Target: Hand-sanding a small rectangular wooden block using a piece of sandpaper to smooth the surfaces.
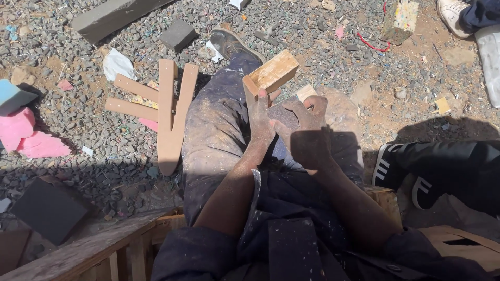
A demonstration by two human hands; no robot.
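Small open-topped wooden box [271,74], pale tan, tilted w/ open side facing up-left, held above the dusty trouser knee [219,119]; dark sandpaper sheet [284,115] pressed against its lower end.

The right hand [307,130] covers most of the dark sheet [284,115] it presses, so the sheet's outline cannot be told. Below the left fingers [262,99], the wooden box [271,74] hides its near wall behind the left hand [259,125]. Far right of the fingers, a white shoe [454,14] and a white sheet [490,52] are cut by the frame's edge; another person's dark-clad leg [448,169] runs off too.
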